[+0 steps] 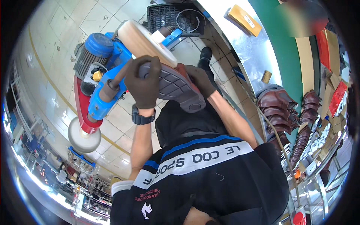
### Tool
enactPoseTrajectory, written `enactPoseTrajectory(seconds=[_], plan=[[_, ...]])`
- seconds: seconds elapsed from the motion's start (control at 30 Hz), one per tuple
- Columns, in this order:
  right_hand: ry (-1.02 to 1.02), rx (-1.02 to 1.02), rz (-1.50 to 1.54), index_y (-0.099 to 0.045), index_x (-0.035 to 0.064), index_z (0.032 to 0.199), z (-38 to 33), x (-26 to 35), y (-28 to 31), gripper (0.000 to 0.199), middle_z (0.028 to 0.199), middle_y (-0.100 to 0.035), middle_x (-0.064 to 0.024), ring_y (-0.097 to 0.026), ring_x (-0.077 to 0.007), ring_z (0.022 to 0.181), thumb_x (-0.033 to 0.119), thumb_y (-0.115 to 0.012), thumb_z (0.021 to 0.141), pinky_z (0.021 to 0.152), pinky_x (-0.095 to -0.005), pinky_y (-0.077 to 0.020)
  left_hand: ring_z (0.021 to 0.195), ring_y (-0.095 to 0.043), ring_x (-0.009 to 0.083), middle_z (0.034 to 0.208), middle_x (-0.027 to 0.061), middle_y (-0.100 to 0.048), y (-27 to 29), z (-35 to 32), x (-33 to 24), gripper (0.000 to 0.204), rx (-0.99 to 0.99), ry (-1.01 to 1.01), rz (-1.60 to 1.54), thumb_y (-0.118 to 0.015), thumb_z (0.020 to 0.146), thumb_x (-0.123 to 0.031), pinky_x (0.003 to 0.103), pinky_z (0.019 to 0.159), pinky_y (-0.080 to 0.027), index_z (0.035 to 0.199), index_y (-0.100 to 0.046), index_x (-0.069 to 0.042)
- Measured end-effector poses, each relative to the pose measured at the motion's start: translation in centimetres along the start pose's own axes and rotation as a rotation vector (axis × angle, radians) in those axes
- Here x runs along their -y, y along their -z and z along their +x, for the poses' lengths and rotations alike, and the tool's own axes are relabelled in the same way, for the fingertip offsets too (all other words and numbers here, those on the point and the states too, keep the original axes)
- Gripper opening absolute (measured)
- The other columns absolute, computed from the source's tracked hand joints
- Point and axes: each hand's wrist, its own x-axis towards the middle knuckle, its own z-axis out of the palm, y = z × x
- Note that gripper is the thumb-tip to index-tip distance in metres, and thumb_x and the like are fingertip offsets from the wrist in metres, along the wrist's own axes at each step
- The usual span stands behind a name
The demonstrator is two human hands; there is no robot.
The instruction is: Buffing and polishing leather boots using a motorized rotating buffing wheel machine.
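**Boot held sole-up at the buffing wheel**

Nearest us is our dark jacket (202, 180), then our two gloved hands. Our left hand (144, 84) clenches around the heel end of a boot (174, 86); our right hand (200, 80) grips its far side. We hold it sole-up, its upper against the cream buffing wheel (144, 39) of the blue polishing machine (107, 71). Its long axis runs from upper left to lower right, toe toward us. Buffing looks underway; how much is left we cannot tell. Finished brown boots (279, 108) wait at right.
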Motion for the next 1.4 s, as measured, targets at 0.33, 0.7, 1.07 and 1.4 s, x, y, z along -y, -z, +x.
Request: enactPoseTrajectory(seconds=[0.33,0.7,1.07,1.4], plan=[[0.033,-0.132,0.131,-0.065,-0.0030,0.090,2.5,-0.9,-2.1,0.024,0.081,-0.065,-0.0058,-0.057,-0.0094,0.069,0.020,-0.061,0.086,0.064,-0.0244,-0.0467,0.065,-0.057,0.0139,0.071,0.0062,-0.063,-0.5,0.0,1.1,0.010,-0.049,-0.178,0.126,-0.068,0.074,-0.007,0.027,0.063,-0.045,0.079,-0.062,-0.001],[0.164,-0.155,0.382,-0.062,0.0032,0.098,-1.6,-1.5,-5.6,0.024,0.087,-0.064,-0.0102,-0.061,-0.0198,0.077,0.020,-0.063,0.081,0.067,-0.0292,-0.0453,0.062,-0.059,0.0120,0.072,0.0061,-0.064,0.7,4.0,-7.9,0.013,0.401,-0.362,0.179,-0.070,0.070,-0.009,0.026,0.060,-0.047,0.079,-0.063,-0.002],[0.364,0.000,0.227,-0.043,0.0068,0.122,1.7,-4.5,-9.2,0.037,0.115,-0.052,-0.0086,-0.049,-0.0174,0.107,0.020,-0.049,0.089,0.090,-0.0327,-0.0414,0.061,-0.060,0.0216,0.069,0.0108,-0.061,-4.8,6.1,-4.8,0.020,0.848,-0.496,0.141,-0.070,0.071,-0.019,0.030,0.058,-0.048,0.078,-0.063,-0.002],[-0.082,0.218,0.987,-0.043,0.0092,0.126,-13.0,10.8,1.3,0.051,0.111,-0.055,-0.0103,-0.055,-0.0193,0.099,0.039,-0.057,0.088,0.086,-0.0325,-0.0455,0.068,-0.054,0.0208,0.079,0.0070,-0.051,-5.0,-1.6,-16.6,0.018,1.200,-1.406,0.161,-0.066,0.068,-0.023,0.032,0.054,-0.043,0.080,-0.059,-0.012]])
